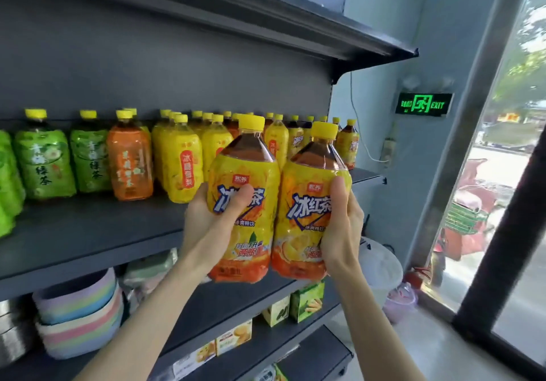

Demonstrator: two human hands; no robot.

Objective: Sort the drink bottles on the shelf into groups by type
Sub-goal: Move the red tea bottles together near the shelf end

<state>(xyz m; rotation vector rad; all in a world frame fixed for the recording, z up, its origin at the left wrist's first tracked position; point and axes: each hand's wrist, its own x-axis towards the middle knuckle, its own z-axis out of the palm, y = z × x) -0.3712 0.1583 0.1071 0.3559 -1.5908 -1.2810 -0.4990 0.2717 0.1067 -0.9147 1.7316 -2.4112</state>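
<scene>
Aloft: left bottle [251,233], right bottle [304,206].

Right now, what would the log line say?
left hand: grips left iced tea bottle | right hand: grips right iced tea bottle | bottles: caps up, side by side, in front of shelf

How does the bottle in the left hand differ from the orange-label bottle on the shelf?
The left-hand bottle has a yellow label with blue-and-white lettering; the orange-label bottle has pale lettering on orange. The left hand grips the first off the shelf; the orange-label bottle stands upright on it. Both have yellow caps.
</scene>
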